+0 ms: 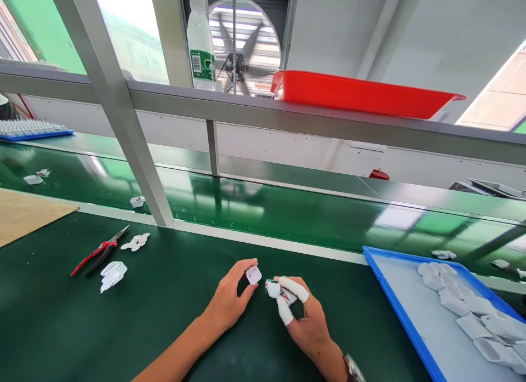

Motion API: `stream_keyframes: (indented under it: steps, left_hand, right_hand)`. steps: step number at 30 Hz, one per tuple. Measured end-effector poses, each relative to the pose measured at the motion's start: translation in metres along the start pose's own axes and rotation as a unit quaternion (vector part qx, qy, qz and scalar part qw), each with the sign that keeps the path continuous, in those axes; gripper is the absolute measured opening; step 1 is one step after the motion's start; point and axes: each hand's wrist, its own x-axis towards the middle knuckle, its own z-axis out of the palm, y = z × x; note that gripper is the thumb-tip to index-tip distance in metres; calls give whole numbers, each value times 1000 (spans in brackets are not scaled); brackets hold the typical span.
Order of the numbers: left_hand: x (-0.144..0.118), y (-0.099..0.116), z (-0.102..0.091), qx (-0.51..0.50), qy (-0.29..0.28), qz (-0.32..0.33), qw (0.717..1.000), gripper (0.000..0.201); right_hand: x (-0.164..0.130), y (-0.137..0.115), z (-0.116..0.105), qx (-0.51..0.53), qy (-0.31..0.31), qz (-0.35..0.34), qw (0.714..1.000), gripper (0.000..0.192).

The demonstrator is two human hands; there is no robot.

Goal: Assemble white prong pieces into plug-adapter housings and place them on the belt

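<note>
Between the thumb and fingers of my left hand [232,291] is a small white square plastic cap [253,275]. Close to its right, my right hand [306,321], with white finger cots on thumb and forefinger, pinches a small white electronic assembly [276,290]. A bit of green board and thin coloured wires show on that assembly. The two pieces are apart, just above the dark green table [197,349]. What lies inside the cap is hidden from view.
Red-handled pliers [102,250], flat white pieces [136,241] and white plastic parts [112,275] lie at left. A blue-rimmed tray [394,311] of white housings stands right. Beyond runs a green conveyor belt [287,204] behind a metal post [123,119]. A red tray [361,94] rests overhead.
</note>
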Motion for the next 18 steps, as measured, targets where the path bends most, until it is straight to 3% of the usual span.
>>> stream_keyframes:
  steps: [6, 9, 12, 15, 18]
  left_hand:
    - [-4, 7, 1, -82, -29, -19, 996, 33]
    - [-2, 14, -3, -169, -49, -38, 984, 36]
    - [2, 24, -8, -333, -79, -138, 929, 50]
    - [6, 31, -11, -477, -81, -232, 844, 40]
    - [7, 35, -11, -524, -86, -285, 798, 35]
  right_hand:
    - [-2, 1, -2, -4, 7, -29, 1000, 42]
    - [-2, 1, -3, -5, 9, -52, 999, 47]
    - [-1, 0, -4, -13, 19, -69, 997, 50]
    - [-2, -2, -4, -25, 32, -85, 996, 55]
    - [-3, -3, -4, -30, 33, -95, 995, 58]
